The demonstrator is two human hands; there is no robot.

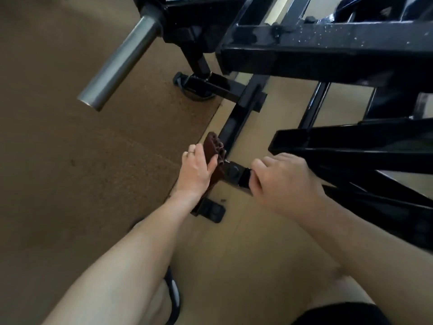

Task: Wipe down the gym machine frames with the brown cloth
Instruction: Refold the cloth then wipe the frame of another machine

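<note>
a: start at the upper left of the frame. your steel weight peg point(121, 61) juts out over the brown mat point(70, 160), well clear of both hands. nothing for you to do there.

b: and my left hand point(196, 171)?

a: just left of centre, you have it clamped on the folded brown cloth point(213, 153), thumb over its top face, and you press the cloth against the low black frame bar point(234, 124) where that bar meets the floor joint. the cloth sits between your palm and the metal, at the seam of mat and tan floor point(234, 254).

b: and the right one?

a: your right hand point(284, 181), right of centre, curls its fingers round the short black cross piece point(239, 175) beside the round bolt cap. it grasps the frame, bracing you.

b: what could trip me up?

a: three things, i think. the cloth is folded thick, so you may skim the bar's top and miss its side faces. the bracket edges near your left knuckles look sharp enough to scrape if you push fast. and the big upper beam point(328, 43), upper right, shows pale specks, so you could finish down low and forget it.

b: anything by my feet?

a: your sandal point(174, 292) sits at the bottom, under your left forearm, near the frame's foot plate point(212, 210). shifting weight could stub it.
</note>
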